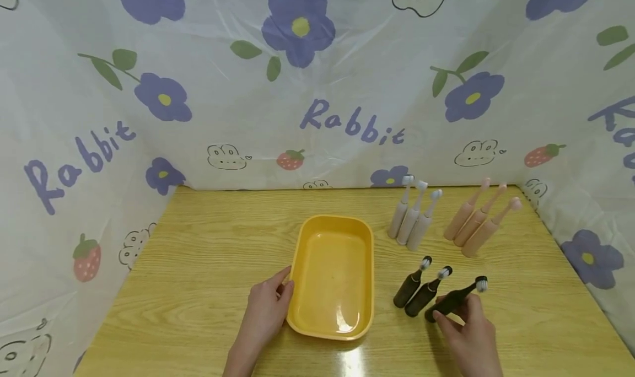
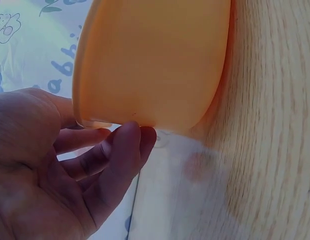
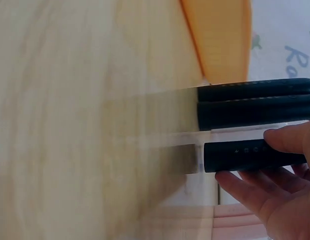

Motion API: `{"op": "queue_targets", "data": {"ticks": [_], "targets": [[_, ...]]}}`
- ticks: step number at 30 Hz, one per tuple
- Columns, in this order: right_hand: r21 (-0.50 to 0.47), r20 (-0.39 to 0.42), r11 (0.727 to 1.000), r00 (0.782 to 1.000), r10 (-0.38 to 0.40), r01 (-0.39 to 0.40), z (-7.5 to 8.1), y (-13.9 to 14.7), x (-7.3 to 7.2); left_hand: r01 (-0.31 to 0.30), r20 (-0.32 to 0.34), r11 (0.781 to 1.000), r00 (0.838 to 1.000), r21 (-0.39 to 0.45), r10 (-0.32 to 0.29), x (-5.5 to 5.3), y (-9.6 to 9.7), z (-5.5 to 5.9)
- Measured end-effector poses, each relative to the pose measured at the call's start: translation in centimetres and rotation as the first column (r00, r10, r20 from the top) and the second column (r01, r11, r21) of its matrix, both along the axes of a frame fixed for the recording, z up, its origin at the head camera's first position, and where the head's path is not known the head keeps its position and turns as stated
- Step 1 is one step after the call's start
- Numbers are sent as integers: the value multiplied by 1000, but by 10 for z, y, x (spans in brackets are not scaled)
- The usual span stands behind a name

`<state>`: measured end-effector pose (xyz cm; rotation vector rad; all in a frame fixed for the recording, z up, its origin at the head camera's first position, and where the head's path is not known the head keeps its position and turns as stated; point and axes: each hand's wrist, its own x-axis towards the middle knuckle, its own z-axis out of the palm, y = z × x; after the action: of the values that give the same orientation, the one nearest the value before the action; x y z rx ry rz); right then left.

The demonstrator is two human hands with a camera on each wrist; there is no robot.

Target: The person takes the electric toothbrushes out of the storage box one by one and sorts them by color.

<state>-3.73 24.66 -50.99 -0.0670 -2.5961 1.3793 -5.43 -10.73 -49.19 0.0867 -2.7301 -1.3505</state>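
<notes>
My left hand (image 1: 268, 305) rests its fingertips against the outer left wall of a yellow tray (image 1: 329, 333). In the left wrist view, the fingertips (image 2: 129, 135) touch the outside of the tray wall (image 2: 155, 65), below the rim. My right hand (image 1: 471, 333) holds a black electric toothbrush (image 1: 453, 300) by its handle, between thumb and fingers. The brush tilts to the right, and its base is slightly off the table in the right wrist view. Two more black electric toothbrushes (image 1: 421, 300) stand upright just left of it.
Behind the black ones stand three white electric toothbrushes (image 1: 410, 222) and, to their right, three pink ones (image 1: 478, 228). The wooden table (image 1: 213, 244) ends at a patterned cloth (image 1: 238, 118), which hangs behind and at both sides.
</notes>
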Motion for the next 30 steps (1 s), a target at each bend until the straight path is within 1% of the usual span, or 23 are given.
{"op": "queue_targets", "data": {"ticks": [5, 8, 17, 20, 26, 27, 30], "targets": [[35, -92, 999, 995, 35, -32, -6, -2, -7, -17, 6, 1000, 1000, 23, 17, 1, 0, 0], [42, -112, 998, 993, 47, -43, -6, -4, -9, -21, 9, 999, 1000, 41, 21, 3, 0, 0], [23, -54, 995, 994, 97, -96, -4, -4, -9, -28, 8, 998, 1000, 54, 27, 5, 0, 1], [38, -57, 993, 992, 111, -109, -5, -3, -8, -36, 9, 998, 999, 52, 35, 6, 0, 1], [80, -106, 990, 987, 124, -116, -9, -2, -8, -40, 28, 997, 999, 71, 38, 7, 1, 1], [82, -107, 990, 987, 124, -115, -8, -2, -8, -40, 29, 996, 999, 75, 38, 7, 1, 1], [93, -74, 990, 991, 110, -103, -6, -1, -7, -41, 34, 996, 999, 83, 38, 7, 1, 0]]}}
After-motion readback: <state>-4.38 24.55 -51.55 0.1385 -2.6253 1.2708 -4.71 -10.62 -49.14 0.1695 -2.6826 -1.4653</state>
